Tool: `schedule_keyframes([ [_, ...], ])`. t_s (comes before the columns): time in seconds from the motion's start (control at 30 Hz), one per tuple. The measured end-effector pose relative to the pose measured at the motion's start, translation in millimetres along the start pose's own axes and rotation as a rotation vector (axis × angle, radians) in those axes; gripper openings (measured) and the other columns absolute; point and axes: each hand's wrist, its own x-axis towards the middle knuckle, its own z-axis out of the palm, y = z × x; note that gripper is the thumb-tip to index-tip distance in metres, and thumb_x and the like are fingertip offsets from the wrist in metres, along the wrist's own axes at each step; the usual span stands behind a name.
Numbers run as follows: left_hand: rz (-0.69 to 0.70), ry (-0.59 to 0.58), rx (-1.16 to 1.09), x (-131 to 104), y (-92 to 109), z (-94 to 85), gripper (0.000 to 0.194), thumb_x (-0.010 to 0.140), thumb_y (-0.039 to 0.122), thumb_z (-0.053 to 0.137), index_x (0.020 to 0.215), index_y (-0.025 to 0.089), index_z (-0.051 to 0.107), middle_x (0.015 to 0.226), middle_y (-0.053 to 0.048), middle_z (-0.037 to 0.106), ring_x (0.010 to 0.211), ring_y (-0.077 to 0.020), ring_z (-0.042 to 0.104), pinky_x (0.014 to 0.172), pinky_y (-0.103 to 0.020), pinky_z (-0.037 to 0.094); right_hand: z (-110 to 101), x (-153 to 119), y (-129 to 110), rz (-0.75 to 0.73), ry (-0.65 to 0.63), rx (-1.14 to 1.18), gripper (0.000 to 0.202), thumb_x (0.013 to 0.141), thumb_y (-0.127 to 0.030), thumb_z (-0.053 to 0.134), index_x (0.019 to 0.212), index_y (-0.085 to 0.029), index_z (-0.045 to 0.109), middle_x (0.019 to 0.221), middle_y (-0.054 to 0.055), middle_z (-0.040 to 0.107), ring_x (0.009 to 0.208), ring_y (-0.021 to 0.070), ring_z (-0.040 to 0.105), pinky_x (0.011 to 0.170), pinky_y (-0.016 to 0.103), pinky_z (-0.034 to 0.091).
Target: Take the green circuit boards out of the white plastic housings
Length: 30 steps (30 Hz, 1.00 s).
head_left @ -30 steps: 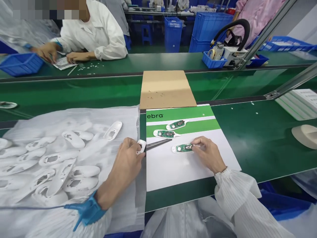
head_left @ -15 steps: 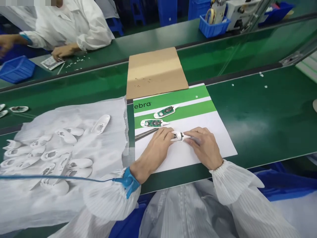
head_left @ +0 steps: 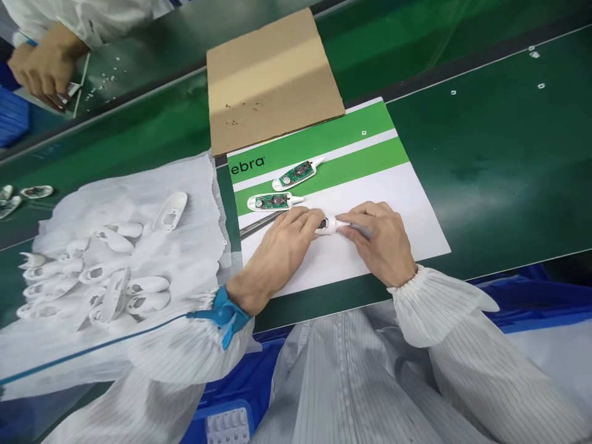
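Note:
Between my hands lies a white thermometer-like device [head_left: 327, 226] with a dark window and a narrow tip, just above the white sheet. My left hand [head_left: 289, 240] is closed on its wide end, fingers covering most of it. With thumb and fingers, my right hand [head_left: 377, 237] pinches the narrow tip end. Behind my left hand rest two open white half-shells with green circuit boards: one shell [head_left: 272, 201] nearer, another shell [head_left: 296, 175] farther back. A dark metal strip-like tool [head_left: 259, 224] sticks out beside my left hand, partly hidden.
Several white empty shells [head_left: 111, 293] lie on a white plastic sheet [head_left: 194, 246] at left. Behind the green-and-white paper [head_left: 416, 209] stands a cardboard piece [head_left: 272, 80]. Small white bits dot the green table [head_left: 490, 166]. Across the bench are another person's hands [head_left: 46, 65]. A blue cord [head_left: 115, 339] runs from my left wrist.
The dark gap near the device's tip no longer shows; white plastic is there now. Both my hands keep hold of it. My view has tilted downward, and the other person's hands are together.

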Motion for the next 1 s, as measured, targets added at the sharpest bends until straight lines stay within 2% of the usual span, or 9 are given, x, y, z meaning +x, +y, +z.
schedule_keyframes([
  [0.2,-0.003,-0.037,0.027,5,-2,-5.2,0.030,0.097,0.017,0.051,0.127,0.015,0.051,0.110,-0.012,0.066,0.119,-0.0255,0.055,0.092,-0.038,0.052,1,-1,1,-0.001,0.001,0.006,0.016,0.087,-0.024,0.069,0.101,-0.025,0.076,0.095,0.003,0.069,0.087,0.0205,0.055,0.078,0.038,0.044],
  [0.33,-0.025,-0.048,-0.009,12,-1,-8.4,0.028,0.094,0.022,0.059,0.121,0.016,0.059,0.107,-0.010,0.067,0.108,-0.0231,0.060,0.084,-0.033,0.054,-1,-1,2,0.010,-0.011,-0.003,0.016,0.087,-0.024,0.069,0.102,-0.025,0.076,0.095,0.002,0.069,0.088,0.0203,0.056,0.079,0.038,0.043],
  [0.43,-0.023,-0.038,0.049,16,3,-4.1,0.017,0.094,0.017,0.056,0.107,0.013,0.066,0.100,-0.009,0.069,0.096,-0.0237,0.061,0.081,-0.035,0.054,-3,0,0,0.002,-0.029,-0.014,0.017,0.089,-0.026,0.067,0.103,-0.025,0.075,0.097,0.003,0.069,0.089,0.0205,0.056,0.078,0.037,0.041],
  [0.53,-0.017,-0.039,0.064,16,7,-0.5,0.019,0.095,0.013,0.052,0.107,0.010,0.067,0.098,-0.011,0.069,0.096,-0.0247,0.059,0.084,-0.036,0.052,-2,3,-5,-0.018,-0.059,-0.053,0.023,0.092,-0.036,0.063,0.110,-0.026,0.073,0.099,0.003,0.069,0.090,0.0206,0.055,0.076,0.036,0.039],
  [0.63,-0.141,-0.059,-0.023,15,8,-4.9,0.021,0.095,0.021,0.055,0.110,0.014,0.067,0.090,-0.008,0.066,0.092,-0.0235,0.060,0.079,-0.034,0.051,5,5,-12,-0.038,-0.020,-0.134,0.030,0.092,-0.046,0.061,0.115,-0.030,0.071,0.099,0.004,0.066,0.092,0.0210,0.053,0.075,0.036,0.034],
  [0.73,-0.299,-0.058,-0.168,13,12,-13.8,0.033,0.093,0.037,0.060,0.119,0.017,0.064,0.097,-0.008,0.066,0.093,-0.0230,0.061,0.080,-0.034,0.050,11,1,-15,-0.051,0.006,-0.184,0.026,0.094,-0.043,0.058,0.113,-0.031,0.071,0.099,0.004,0.063,0.092,0.0203,0.050,0.072,0.035,0.030],
  [0.8,-0.291,-0.035,-0.273,13,16,-17.1,0.038,0.091,0.040,0.063,0.122,0.018,0.062,0.105,-0.007,0.067,0.102,-0.0231,0.059,0.086,-0.034,0.049,14,-3,-16,-0.042,0.016,-0.203,0.027,0.094,-0.043,0.058,0.115,-0.032,0.070,0.099,0.003,0.062,0.092,0.0198,0.049,0.072,0.034,0.029],
  [0.87,-0.252,-0.025,-0.352,13,20,-16.6,0.033,0.091,0.036,0.064,0.119,0.020,0.062,0.108,-0.004,0.068,0.109,-0.0225,0.056,0.089,-0.033,0.047,16,-7,-17,-0.018,0.041,-0.224,0.027,0.094,-0.043,0.058,0.117,-0.035,0.069,0.098,0.003,0.061,0.091,0.0197,0.048,0.072,0.034,0.029],
  [1.0,-0.291,0.012,-0.410,11,23,-8.3,0.029,0.088,0.032,0.068,0.116,0.022,0.064,0.107,-0.002,0.069,0.105,-0.0213,0.056,0.089,-0.033,0.046,22,-13,-22,0.023,0.093,-0.239,0.026,0.094,-0.039,0.057,0.118,-0.037,0.068,0.099,0.003,0.061,0.091,0.0202,0.046,0.074,0.035,0.030],
])
